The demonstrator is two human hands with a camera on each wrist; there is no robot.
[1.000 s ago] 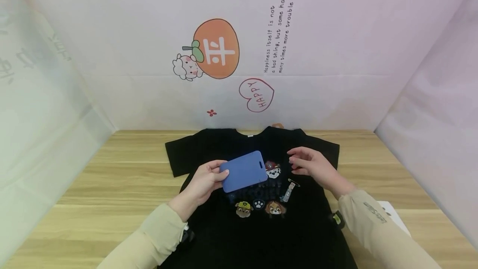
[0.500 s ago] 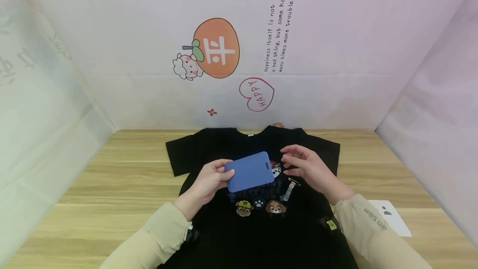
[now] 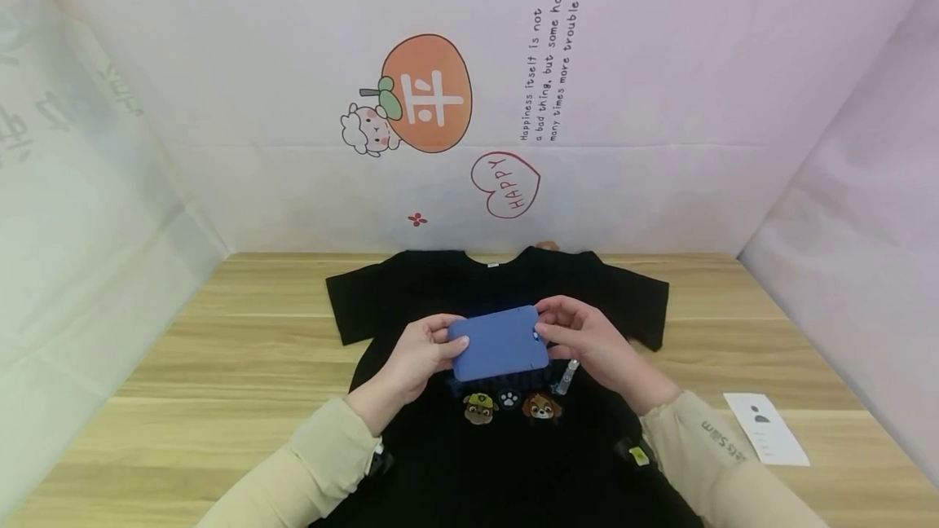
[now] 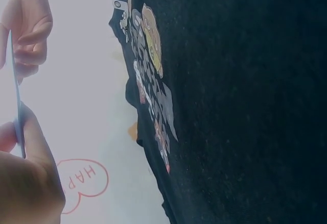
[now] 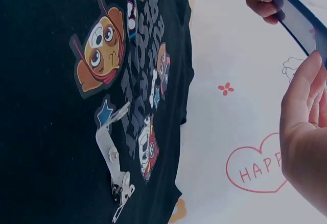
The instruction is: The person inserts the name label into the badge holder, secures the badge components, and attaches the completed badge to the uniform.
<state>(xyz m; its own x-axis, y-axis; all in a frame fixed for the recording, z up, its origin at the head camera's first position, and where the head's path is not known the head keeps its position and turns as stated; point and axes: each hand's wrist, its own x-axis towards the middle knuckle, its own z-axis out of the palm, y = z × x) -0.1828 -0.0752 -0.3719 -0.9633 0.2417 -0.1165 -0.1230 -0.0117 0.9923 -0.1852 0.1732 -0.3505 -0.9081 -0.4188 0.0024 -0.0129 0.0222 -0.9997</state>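
Observation:
A blue badge holder [image 3: 500,342] is held between my two hands above a black T-shirt [image 3: 469,471]. My left hand [image 3: 416,358] pinches its left end between thumb and fingers. At the slotted right end, my right hand [image 3: 587,341] pinches the edge, thumb on the near face. The right wrist view shows a clear, see-through panel [image 5: 294,15] on the holder's far side. A badge clip [image 5: 113,155] with a clear strap lies on the shirt's print, partly hidden by my right hand in the head view.
A white card [image 3: 766,429] with a printed figure lies on the wooden table [image 3: 220,381] to the right. Cartoon dog faces [image 3: 543,407] are printed on the shirt. White printed cloth [image 3: 623,186] hangs behind and at both sides.
My right hand has moved left and taken hold of the badge holder's slotted end. My left hand has shifted the holder slightly right. The white card is now fully uncovered.

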